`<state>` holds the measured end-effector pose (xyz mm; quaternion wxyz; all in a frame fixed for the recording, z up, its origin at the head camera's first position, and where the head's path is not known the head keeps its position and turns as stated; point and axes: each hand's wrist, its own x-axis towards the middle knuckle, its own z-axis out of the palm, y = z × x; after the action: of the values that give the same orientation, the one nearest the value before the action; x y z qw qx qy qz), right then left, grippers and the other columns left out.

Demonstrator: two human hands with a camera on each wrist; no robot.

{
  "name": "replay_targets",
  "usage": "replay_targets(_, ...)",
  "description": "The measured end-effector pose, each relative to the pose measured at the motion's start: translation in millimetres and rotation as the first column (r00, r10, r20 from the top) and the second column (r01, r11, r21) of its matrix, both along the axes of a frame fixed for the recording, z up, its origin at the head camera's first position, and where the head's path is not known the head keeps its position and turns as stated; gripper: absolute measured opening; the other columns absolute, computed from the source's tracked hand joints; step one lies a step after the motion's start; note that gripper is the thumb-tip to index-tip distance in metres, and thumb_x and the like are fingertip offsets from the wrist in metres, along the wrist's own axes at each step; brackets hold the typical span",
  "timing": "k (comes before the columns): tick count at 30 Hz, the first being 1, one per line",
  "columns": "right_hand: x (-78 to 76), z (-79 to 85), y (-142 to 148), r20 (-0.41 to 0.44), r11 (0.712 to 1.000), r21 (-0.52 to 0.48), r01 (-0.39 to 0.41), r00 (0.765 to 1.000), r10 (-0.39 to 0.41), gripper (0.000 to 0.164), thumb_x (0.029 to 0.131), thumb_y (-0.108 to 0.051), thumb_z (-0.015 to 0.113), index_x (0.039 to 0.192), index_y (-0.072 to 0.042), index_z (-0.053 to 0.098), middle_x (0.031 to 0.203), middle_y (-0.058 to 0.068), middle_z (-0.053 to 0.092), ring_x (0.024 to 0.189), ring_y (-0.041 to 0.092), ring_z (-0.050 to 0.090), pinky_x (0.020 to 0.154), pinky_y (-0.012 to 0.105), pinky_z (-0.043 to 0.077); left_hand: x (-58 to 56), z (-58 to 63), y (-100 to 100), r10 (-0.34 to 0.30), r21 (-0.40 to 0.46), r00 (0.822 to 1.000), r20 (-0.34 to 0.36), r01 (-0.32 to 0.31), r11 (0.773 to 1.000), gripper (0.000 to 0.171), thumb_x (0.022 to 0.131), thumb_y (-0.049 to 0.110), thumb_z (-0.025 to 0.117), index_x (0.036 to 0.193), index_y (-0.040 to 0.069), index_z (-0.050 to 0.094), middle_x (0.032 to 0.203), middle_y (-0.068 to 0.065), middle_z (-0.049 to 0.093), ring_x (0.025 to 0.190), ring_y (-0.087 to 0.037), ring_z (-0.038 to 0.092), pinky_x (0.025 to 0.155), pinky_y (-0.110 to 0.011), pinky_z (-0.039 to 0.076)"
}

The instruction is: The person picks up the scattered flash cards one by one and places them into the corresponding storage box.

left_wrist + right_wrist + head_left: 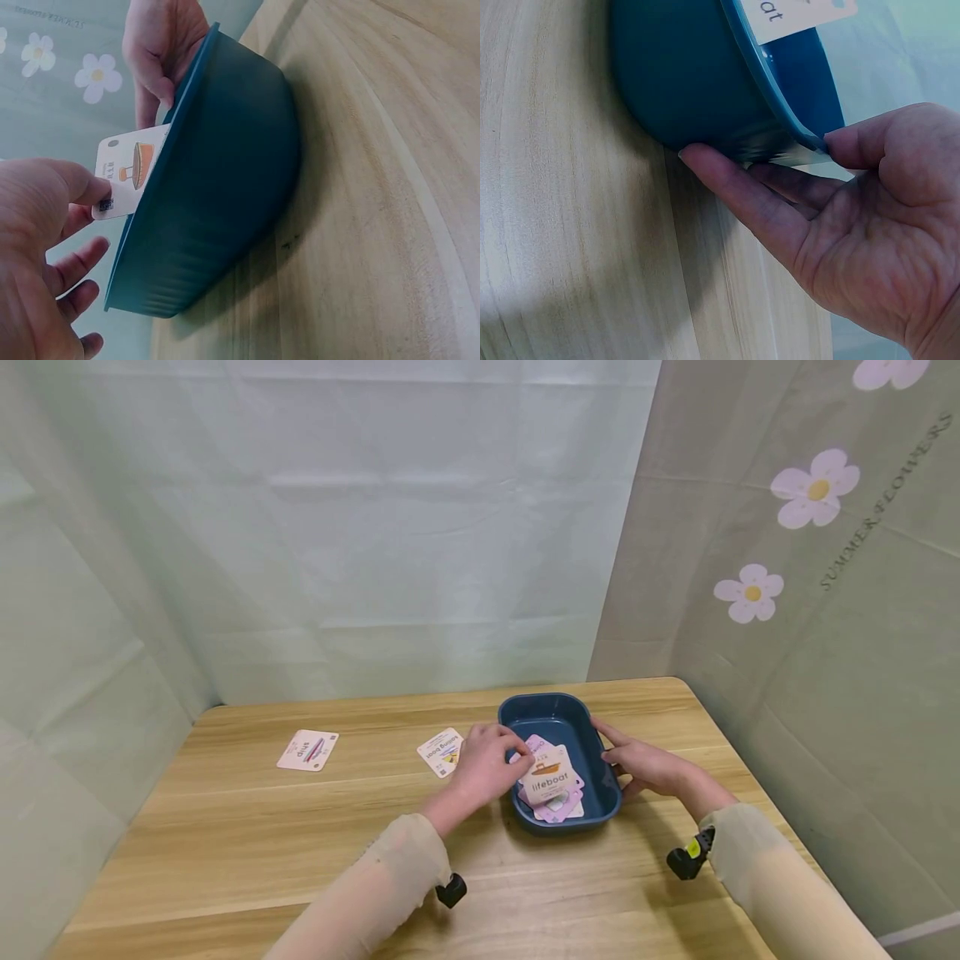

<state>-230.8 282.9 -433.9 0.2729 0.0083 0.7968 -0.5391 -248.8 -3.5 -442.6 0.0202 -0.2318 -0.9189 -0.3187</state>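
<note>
My left hand (489, 766) pinches the left corner of a lifeboat card (550, 774) between thumb and finger, its other fingers loosely spread in the left wrist view. The card, with an orange boat drawing, is at the rim of a dark blue bin (558, 702), above several purple-edged cards (557, 811) inside it. At the bin's right side, my right hand (651, 766) grips it, with the thumb at the rim and the fingers against the outer wall. In the right wrist view, part of the lifeboat card (795, 16) shows above the rim.
On the wooden table (247, 827), a sailing boat card (442, 752) lies just left of the bin. Farther left lies a ship card (308, 750). A pale curtain (405, 527) hangs behind the table, and a flower-printed one (825, 635) on the right.
</note>
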Motion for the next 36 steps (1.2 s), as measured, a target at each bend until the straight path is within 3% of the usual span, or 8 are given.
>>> replay_targets(20,1.0,0.7,-0.5,-0.009,1.000,0.002,-0.002,1.000,0.002,0.070,0.108,-0.010,0.035,0.165,-0.031,0.000,0.167,0.027,-0.003,0.137,0.055,0.037,0.085,0.056,0.057,4.1,-3.8,6.6,-0.023,-0.100,1.000,-0.010,0.021,0.995,0.010,0.094,0.037,0.072,0.092,0.028,0.078,0.122,-0.001,0.062,0.125,-0.030,0.044,0.108,-0.048,0.035)
replay_targets(30,-0.1,-1.6,0.2,0.002,1.000,-0.009,-0.001,1.000,0.001,0.070,0.109,-0.010,0.034,0.165,-0.031,-0.001,0.167,0.027,-0.003,0.138,0.056,0.036,0.084,0.056,0.057,3.7,-2.0,4.6,-0.035,-0.110,0.999,-0.025,0.032,0.993,0.021,0.095,0.035,0.072,0.114,0.027,0.078,0.131,-0.003,0.060,0.130,-0.032,0.042,0.109,-0.050,0.033)
replay_targets(36,-1.0,-1.7,0.8,0.004,1.000,-0.010,-0.006,1.000,0.006,0.070,0.108,-0.009,0.033,0.165,-0.032,-0.002,0.167,0.027,-0.002,0.140,0.057,0.033,0.084,0.057,0.057,3.0,0.5,2.5,-0.030,-0.086,0.999,-0.028,0.028,0.996,0.026,0.095,0.036,0.072,0.119,0.027,0.076,0.132,-0.004,0.060,0.129,-0.032,0.043,0.109,-0.050,0.033)
